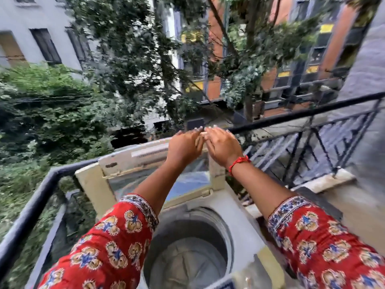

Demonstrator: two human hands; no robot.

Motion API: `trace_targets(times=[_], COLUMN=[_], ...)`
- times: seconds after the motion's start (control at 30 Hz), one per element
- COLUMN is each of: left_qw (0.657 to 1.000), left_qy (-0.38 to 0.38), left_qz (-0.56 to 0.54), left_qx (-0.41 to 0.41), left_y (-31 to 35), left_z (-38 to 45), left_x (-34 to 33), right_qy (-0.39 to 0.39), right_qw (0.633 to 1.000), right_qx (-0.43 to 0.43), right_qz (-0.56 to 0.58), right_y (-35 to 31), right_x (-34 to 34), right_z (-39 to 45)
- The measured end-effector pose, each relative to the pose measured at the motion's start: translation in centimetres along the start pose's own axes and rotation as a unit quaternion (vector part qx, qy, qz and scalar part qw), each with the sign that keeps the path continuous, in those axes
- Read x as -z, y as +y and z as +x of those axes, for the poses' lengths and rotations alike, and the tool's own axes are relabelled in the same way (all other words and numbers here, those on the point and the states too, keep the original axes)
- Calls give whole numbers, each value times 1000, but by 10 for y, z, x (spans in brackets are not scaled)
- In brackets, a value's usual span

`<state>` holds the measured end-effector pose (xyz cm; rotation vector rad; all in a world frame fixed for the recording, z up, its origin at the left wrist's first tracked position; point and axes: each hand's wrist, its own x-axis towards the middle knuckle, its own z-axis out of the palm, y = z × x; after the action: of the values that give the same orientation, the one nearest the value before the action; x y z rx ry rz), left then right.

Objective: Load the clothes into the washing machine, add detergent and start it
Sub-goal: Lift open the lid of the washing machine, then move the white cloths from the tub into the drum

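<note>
A top-loading washing machine (242,224) stands on a balcony below me. Its cream lid (95,184) with a glass pane stands raised. The round steel drum (187,259) is exposed, and I see no clothes in it. My left hand (184,147) and my right hand (221,146) are side by side at the lid's top edge. Their fingers stretch forward over that edge and touch each other. Motion blur hides how firmly they hold the lid. Neither clothes nor detergent appear in the view.
A black metal railing (291,117) runs behind and to the right of the machine, and a thicker rail (35,207) borders the left. Beyond are trees and buildings. A pale ledge (325,182) lies at the right, by a grey wall.
</note>
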<state>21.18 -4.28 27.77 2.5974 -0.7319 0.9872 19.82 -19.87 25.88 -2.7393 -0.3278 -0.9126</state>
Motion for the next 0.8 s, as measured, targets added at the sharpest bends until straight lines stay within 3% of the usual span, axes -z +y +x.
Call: trace_targets(times=[0.17, 0.37, 0.6, 0.8], left_qw=[991, 949, 912, 882], left_qy=[-76, -140, -265, -346], left_qz=[-91, -206, -206, -204], left_qx=[-56, -192, -236, -246], left_y=[82, 215, 354, 419], left_z=[-12, -47, -116, -162], left_x=[-32, -77, -136, -180], right_qy=[-20, -42, -117, -171], right_qw=[995, 966, 921, 894], right_qx=[-88, -229, -342, -393], right_qz=[-38, -111, -145, -132], right_y=[51, 115, 180, 220], right_x=[37, 94, 126, 126], right_z=[-76, -206, -345, -423])
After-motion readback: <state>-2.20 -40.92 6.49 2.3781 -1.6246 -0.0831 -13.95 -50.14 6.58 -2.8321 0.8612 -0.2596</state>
